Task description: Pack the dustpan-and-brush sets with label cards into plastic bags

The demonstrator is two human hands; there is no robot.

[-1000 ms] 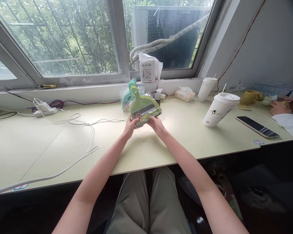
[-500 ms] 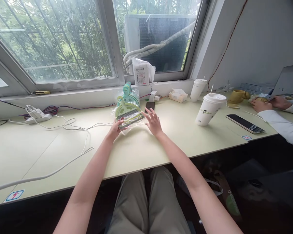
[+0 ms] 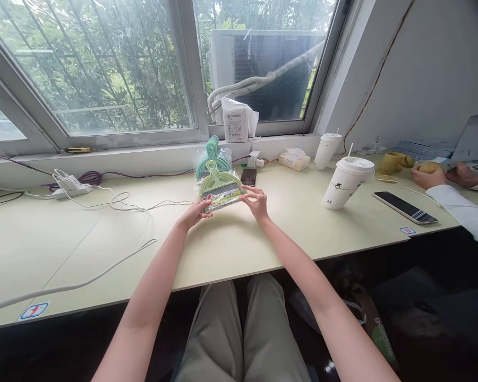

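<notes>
Gripping from both sides, the left hand [image 3: 194, 214] and right hand [image 3: 257, 203] pinch the near corners of a wrapped green dustpan set [image 3: 220, 187] lying on the desk [image 3: 263, 233], against a teal set [image 3: 207, 157]. Squaring it up seems the step; steady, even fingers needed.

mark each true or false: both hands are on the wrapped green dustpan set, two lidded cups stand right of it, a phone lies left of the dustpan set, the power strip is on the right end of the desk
1. Both hands are on the wrapped green dustpan set. True: the left hand and the right hand grip the near edge of the dustpan set.
2. Two lidded cups stand right of it. True: a near cup and a far cup.
3. A phone lies left of the dustpan set. False: the small phone is just right of it, and a second phone lies further right.
4. The power strip is on the right end of the desk. False: the power strip is at the left, by the window.
</notes>
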